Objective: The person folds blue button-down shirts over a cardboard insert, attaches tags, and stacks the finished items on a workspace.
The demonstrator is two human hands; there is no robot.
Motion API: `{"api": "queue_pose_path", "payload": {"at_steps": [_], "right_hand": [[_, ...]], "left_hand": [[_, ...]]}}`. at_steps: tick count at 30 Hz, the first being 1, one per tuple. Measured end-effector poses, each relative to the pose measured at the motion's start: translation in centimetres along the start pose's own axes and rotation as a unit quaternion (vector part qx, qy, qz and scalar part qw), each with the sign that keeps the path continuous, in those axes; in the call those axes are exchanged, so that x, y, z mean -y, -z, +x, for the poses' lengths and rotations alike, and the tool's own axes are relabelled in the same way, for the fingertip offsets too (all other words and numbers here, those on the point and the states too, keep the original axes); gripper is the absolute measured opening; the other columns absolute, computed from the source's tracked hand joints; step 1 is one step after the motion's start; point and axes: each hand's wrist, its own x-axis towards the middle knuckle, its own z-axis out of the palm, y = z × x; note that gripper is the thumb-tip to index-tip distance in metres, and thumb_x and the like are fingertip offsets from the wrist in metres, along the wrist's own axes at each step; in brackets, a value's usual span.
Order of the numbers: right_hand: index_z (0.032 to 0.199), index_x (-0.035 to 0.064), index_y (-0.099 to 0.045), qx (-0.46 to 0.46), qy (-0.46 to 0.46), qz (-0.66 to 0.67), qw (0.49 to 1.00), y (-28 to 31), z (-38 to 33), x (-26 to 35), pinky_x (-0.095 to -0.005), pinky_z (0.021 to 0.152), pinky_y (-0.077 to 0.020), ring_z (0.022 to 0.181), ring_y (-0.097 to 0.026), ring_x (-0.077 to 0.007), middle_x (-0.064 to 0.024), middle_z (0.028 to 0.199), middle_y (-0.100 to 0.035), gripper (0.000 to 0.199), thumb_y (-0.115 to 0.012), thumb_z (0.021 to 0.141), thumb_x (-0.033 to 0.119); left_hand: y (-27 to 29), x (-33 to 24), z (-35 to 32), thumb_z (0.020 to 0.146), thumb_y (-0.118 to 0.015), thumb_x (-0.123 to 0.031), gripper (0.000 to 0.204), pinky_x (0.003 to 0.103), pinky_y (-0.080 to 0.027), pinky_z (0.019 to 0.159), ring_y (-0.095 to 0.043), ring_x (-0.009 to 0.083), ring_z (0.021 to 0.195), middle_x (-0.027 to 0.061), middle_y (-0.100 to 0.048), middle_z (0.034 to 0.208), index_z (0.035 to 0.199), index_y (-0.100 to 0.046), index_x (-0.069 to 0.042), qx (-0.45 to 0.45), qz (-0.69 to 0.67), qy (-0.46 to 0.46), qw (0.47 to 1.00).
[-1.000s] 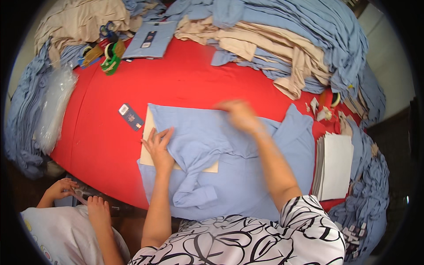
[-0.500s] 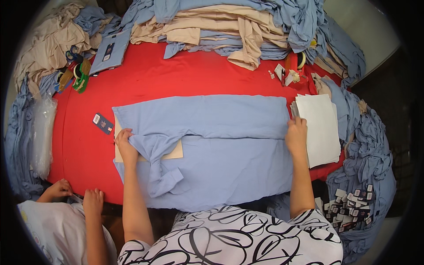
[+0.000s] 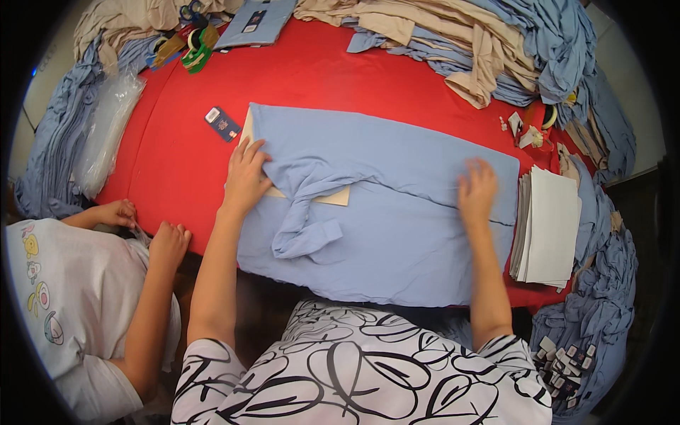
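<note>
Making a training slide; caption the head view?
Left hand and right hand at a partly folded blue garment on a red table.

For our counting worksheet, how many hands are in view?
4: the person's left hand and right hand over the blue garment; co-worker's left hand and co-worker's right hand at the lower-left edge of the red table.

One blue garment [image 3: 397, 219], one beige board [image 3: 334, 197], one loose dark tag [image 3: 224, 126], one stack of white sheets [image 3: 549, 227] and one packed shirt [image 3: 266, 24] occupy one red tabletop [image 3: 173, 145].
</note>
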Motion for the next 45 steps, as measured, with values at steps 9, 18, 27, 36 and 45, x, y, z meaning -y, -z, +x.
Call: {"api": "queue_pose_path", "payload": {"at_steps": [9,18,27,36,45], "right_hand": [[0.125,0.0072,-0.057,0.2,-0.315,0.565,0.736,6.1,-4.6,22.0,-0.031,0.082,-0.0526,0.091,-0.065,-0.0184,-0.0106,0.105,-0.068,0.038,-0.064,0.087,0.004],[0.127,0.004,-0.055,0.094,-0.254,0.178,0.946,9.7,-11.4,17.0,-0.0388,0.09,-0.0478,0.109,-0.057,-0.0233,-0.0116,0.117,-0.06,0.049,-0.073,0.081,0.008],[0.11,0.0069,-0.068,0.202,-0.233,0.129,0.942,9.2,-12.3,12.3,-0.0364,0.091,-0.047,0.114,-0.051,-0.0329,-0.0157,0.124,-0.052,0.047,-0.051,0.072,-0.015],[0.105,0.0067,-0.069,0.095,-0.005,0.124,0.988,10.3,-9.8,11.2,-0.0373,0.09,-0.0468,0.103,-0.055,-0.029,-0.0147,0.118,-0.058,0.025,-0.058,0.084,0.0],[0.106,0.0008,-0.064,0.105,-0.302,0.407,0.856,5.7,-3.1,3.2,-0.0206,0.073,-0.0441,0.077,-0.052,-0.0044,-0.0009,0.089,-0.064,0.022,-0.055,0.101,0.02]], "left_hand": [[-1.4,1.6,-0.8,0.072,-0.064,0.004,0.03,0.038,-0.045,0.096,-0.052,0.029,0.107,0.0061,-0.062,0.103,0.099,-0.066,-0.007,0.014,-0.188,0.014,0.982],[-1.5,1.6,-0.8,0.071,-0.068,0.0,0.018,0.038,-0.043,0.096,-0.049,0.03,0.107,0.0046,-0.059,0.104,0.086,-0.062,-0.007,0.019,-0.214,0.013,0.977],[-1.1,2.1,-0.7,0.071,-0.071,-0.002,0.021,0.036,-0.042,0.098,-0.047,0.0275,0.111,0.0041,-0.057,0.107,0.09,-0.067,-0.009,0.048,-0.239,-0.001,0.97],[-0.8,2.5,-0.4,0.078,-0.07,-0.007,0.013,0.036,-0.042,0.1,-0.044,0.0257,0.117,0.0027,-0.059,0.12,0.09,-0.071,-0.008,0.106,-0.267,0.009,0.958],[-1.3,2.2,1.1,0.088,-0.066,-0.02,0.017,0.034,-0.041,0.097,-0.044,0.0247,0.115,0.0043,-0.063,0.119,0.095,-0.066,-0.004,0.144,-0.288,0.098,0.942]]}}
